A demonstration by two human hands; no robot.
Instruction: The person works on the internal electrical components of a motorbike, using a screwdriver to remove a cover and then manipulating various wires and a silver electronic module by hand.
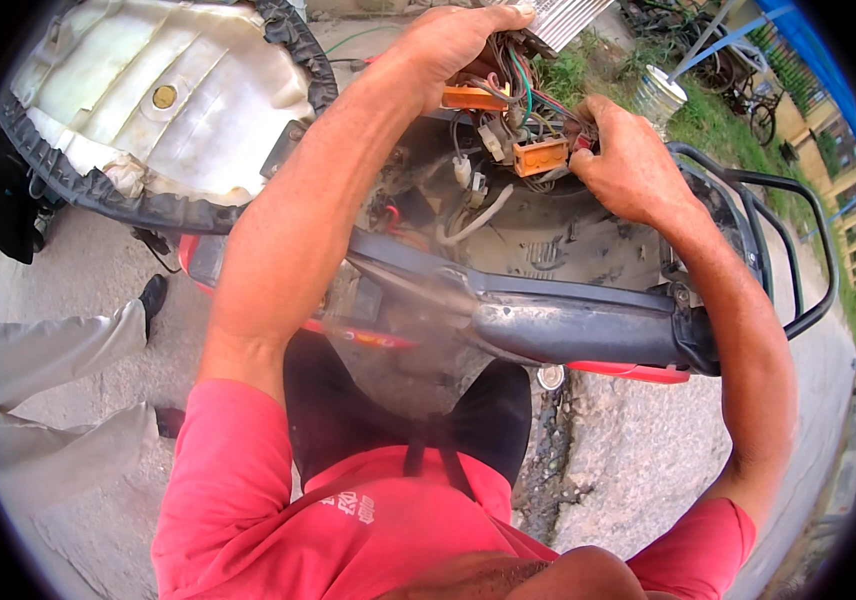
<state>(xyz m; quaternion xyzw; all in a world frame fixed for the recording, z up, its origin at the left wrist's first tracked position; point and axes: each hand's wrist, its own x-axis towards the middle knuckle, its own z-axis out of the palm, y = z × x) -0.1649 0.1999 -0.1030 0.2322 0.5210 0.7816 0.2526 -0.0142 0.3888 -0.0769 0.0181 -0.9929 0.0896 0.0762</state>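
Note:
At the far edge of the opened scooter body, my left hand grips a silvery finned metal box, its thumb along the near edge. Several coloured wires run from under this box to two orange connectors and some white plugs. My right hand is closed at the right side of the wire bundle, fingers pinched on a small red connector. What lies under my right fingers is partly hidden.
An upturned seat with a white underside stands at the left. A black grab rail curves at the right. Another person's legs are on the left. A white bucket and bicycles stand beyond the scooter.

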